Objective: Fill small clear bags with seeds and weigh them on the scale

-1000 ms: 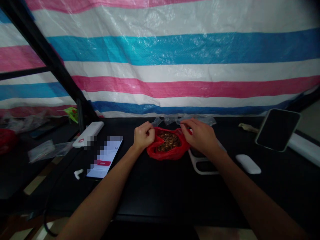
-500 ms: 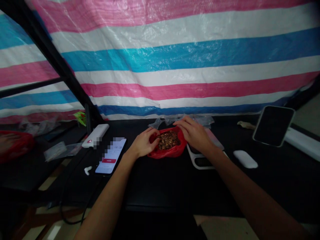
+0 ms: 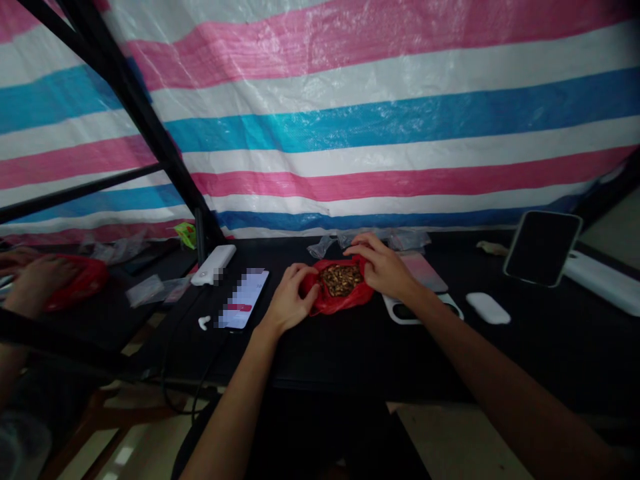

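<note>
A red plastic bag (image 3: 345, 305) lies with its mouth spread wide on the black table in front of me. Inside it is a heap of small brown pieces (image 3: 341, 279), like seeds or husked grains. My left hand (image 3: 291, 298) grips the bag's left rim, thumb and fingers curled around the plastic. On the opposite side, my right hand (image 3: 383, 268) pinches the right rim with bent fingers. Partly under my right wrist sits a flat white device like a small scale (image 3: 453, 308), with a pinkish plate (image 3: 425, 272) on top.
Left of the bag are a lit phone (image 3: 246, 300), a white power bank (image 3: 214, 264) and an earbud (image 3: 204, 323). To the right lie a white case (image 3: 489, 308) and a propped dark-screened phone (image 3: 543, 248). Clear plastic bags (image 3: 407, 240) lie behind. Another person's hands (image 3: 47, 277) touch a red bag.
My view has turned left, bringing the other person's hands and arm into sight. My left hand has shifted slightly outward at the bag's rim; both hands stay at the bag.
</note>
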A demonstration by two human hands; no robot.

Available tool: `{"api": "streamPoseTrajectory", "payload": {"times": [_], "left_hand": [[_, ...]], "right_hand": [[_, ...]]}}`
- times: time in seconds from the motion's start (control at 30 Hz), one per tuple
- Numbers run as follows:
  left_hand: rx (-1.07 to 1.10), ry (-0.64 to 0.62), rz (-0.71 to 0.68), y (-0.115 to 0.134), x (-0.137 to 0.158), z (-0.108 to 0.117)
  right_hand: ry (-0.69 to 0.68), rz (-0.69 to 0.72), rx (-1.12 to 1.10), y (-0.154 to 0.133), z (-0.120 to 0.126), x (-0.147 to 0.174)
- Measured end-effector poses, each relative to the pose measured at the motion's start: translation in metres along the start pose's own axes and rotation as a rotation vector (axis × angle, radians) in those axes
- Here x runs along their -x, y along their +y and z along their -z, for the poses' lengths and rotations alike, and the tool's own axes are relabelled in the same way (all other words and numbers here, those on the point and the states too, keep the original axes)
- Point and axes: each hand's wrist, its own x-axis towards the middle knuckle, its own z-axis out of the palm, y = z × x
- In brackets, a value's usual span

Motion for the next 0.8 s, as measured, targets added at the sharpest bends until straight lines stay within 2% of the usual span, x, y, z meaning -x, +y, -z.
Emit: {"api": "streamPoseTrajectory", "payload": {"times": [0.17,0.23,0.33,0.43,0.5,0.53,0.6,0.7,0.8], "left_hand": [[0.008,-0.054,0.006,-0.004,0.002,0.000],[0.068,-0.007,0.001,-0.003,-0.001,-0.003],[0.127,0.171,-0.007,0.002,-0.003,-0.003],[0.132,0.455,0.004,0.008,-0.004,0.001],[0.120,0.552,0.022,0.011,-0.004,0.004],[0.106,0.541,0.030,0.011,-0.003,0.005],[0.069,0.425,0.048,0.011,-0.003,0.003],[0.000,0.189,0.106,0.010,-0.004,-0.006],[-0.025,0.065,0.144,0.008,-0.005,-0.016]], "right_hand": [[0.129,-0.024,0.069,-0.002,0.007,-0.002],[0.178,-0.068,0.099,-0.005,0.011,-0.002],[0.231,-0.122,0.114,-0.009,0.013,-0.002],[0.306,-0.156,0.112,-0.009,0.011,-0.002],[0.338,-0.155,0.117,-0.009,0.011,-0.002],[0.332,-0.142,0.118,-0.009,0.011,-0.002],[0.270,-0.094,0.126,-0.010,0.012,-0.002],[0.128,0.006,0.125,-0.015,0.012,-0.003],[-0.045,0.077,0.080,-0.021,0.010,-0.004]]}}
